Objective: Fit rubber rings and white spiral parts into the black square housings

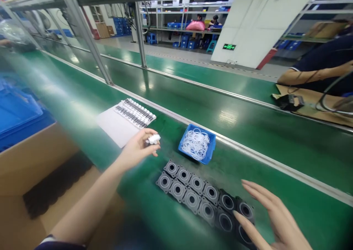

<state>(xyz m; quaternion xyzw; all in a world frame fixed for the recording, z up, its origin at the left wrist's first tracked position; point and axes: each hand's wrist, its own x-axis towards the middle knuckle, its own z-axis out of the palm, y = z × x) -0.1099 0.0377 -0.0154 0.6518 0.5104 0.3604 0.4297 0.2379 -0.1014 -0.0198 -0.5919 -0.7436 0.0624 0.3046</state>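
Note:
Between the fingers of my left hand (139,147) is a small white plastic part (153,139), held above the green bench. Behind that hand, a white sheet (110,127) bears rows of similar white and dark grey parts (135,113). My right hand (271,213) is open, thumb and fingers spread around the right end of two rows of square black plates (191,198). Each plate has a round hole and a pale ring. Whether the right fingertips touch a plate I cannot tell. A blue bin (211,147) full of thin white rings (195,143) stands between my hands, farther back.
A cardboard box (30,143) with dark contents and a blue crate (19,110) are at the left. Metal posts (88,36) rise from the bench rail. Across the belt (193,92), a co-worker's arm (311,75) rests beside a black device (289,102).

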